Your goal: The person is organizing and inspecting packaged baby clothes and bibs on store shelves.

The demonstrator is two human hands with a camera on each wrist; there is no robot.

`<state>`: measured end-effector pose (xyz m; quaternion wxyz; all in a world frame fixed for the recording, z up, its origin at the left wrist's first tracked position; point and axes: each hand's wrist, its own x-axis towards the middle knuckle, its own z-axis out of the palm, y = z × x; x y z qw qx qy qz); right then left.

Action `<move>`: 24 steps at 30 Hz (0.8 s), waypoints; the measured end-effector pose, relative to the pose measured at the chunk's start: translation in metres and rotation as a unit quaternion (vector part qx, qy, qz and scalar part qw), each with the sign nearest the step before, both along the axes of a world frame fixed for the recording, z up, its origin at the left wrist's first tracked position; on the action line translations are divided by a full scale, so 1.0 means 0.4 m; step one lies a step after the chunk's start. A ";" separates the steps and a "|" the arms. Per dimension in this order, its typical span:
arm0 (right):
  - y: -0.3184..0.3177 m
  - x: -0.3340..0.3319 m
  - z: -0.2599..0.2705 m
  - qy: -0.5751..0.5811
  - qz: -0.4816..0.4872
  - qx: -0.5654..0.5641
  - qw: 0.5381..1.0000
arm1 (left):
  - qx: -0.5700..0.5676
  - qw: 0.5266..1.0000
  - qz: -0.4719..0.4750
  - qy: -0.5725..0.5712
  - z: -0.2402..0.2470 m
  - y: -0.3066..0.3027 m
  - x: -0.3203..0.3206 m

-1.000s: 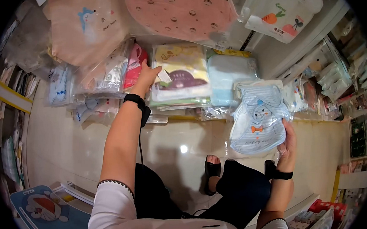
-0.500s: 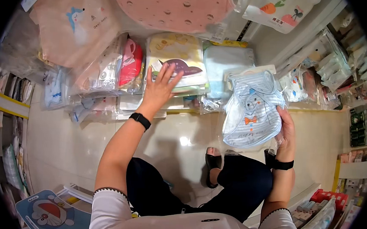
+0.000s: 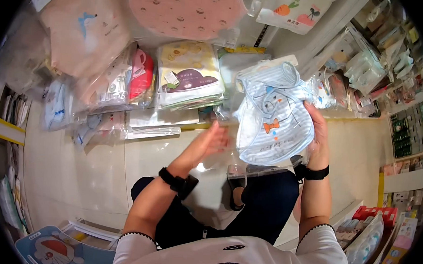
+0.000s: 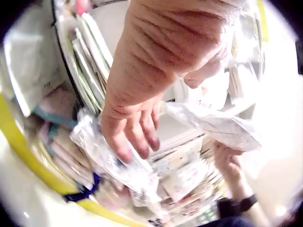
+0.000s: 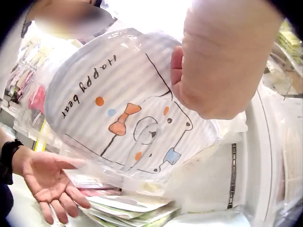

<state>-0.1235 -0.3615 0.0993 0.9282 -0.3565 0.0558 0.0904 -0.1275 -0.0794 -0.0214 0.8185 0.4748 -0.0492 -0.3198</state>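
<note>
My right hand [image 3: 318, 132] grips the right edge of a clear-bagged blue striped baby bib [image 3: 274, 114] with a bear and an orange bow tie, held up in front of the shelf. The right wrist view shows the bib [image 5: 128, 113] close up, with "happy bear" printed on it and my thumb on its edge. My left hand [image 3: 211, 142] is open, palm up, just left of the bag's lower corner and holding nothing. In the right wrist view the left hand [image 5: 49, 182] is below the bib. In the left wrist view its fingers [image 4: 135, 135] hang relaxed above the packets.
A shelf holds stacked bagged baby goods: a yellow and purple packet [image 3: 188, 76], a red item [image 3: 142, 75] and flat clear bags [image 3: 153, 123]. Pink cloths [image 3: 186, 7] hang above. More racks [image 3: 373, 69] stand at the right. A yellow shelf edge [image 4: 28, 156] borders the packets.
My left hand has come off the yellow and purple packet and moved down and right toward the bib. My right hand has lifted the bib higher and a little left.
</note>
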 end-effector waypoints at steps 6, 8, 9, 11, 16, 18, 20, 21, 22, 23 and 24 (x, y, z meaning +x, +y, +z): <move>0.113 0.046 0.030 0.030 0.115 -0.016 0.993 | 0.047 0.990 0.129 -0.023 0.229 0.070 -0.115; 0.167 0.037 0.058 0.042 0.169 -0.048 0.984 | 0.044 0.965 0.251 -0.068 0.264 0.105 -0.137; 0.194 0.035 0.065 0.042 0.189 -0.054 0.980 | 0.066 0.961 0.258 -0.079 0.293 0.130 -0.143; 0.265 0.018 0.099 0.077 0.188 -0.095 0.975 | 0.113 0.951 0.271 -0.096 0.347 0.190 -0.152; 0.307 0.077 0.023 0.030 0.220 -0.205 0.953 | 0.039 0.952 0.303 0.027 0.232 0.297 -0.118; 0.322 0.065 0.044 -0.019 0.240 -0.194 0.951 | 0.008 0.944 0.326 0.056 0.221 0.302 -0.139; 0.319 0.072 0.002 0.033 0.278 -0.188 0.941 | -0.024 0.941 0.325 0.094 0.218 0.304 -0.185; 0.325 0.065 0.014 0.036 0.276 -0.189 0.942 | -0.038 0.943 0.317 0.099 0.233 0.318 -0.185; 0.331 0.076 0.031 0.036 0.275 -0.192 0.941 | -0.057 0.944 0.308 0.101 0.249 0.333 -0.174; 0.318 0.079 0.036 0.019 0.305 -0.177 0.936 | -0.101 0.962 0.242 0.081 0.252 0.356 -0.190; 0.317 0.058 0.041 0.016 0.294 -0.192 0.936 | -0.112 0.952 0.273 0.082 0.250 0.351 -0.208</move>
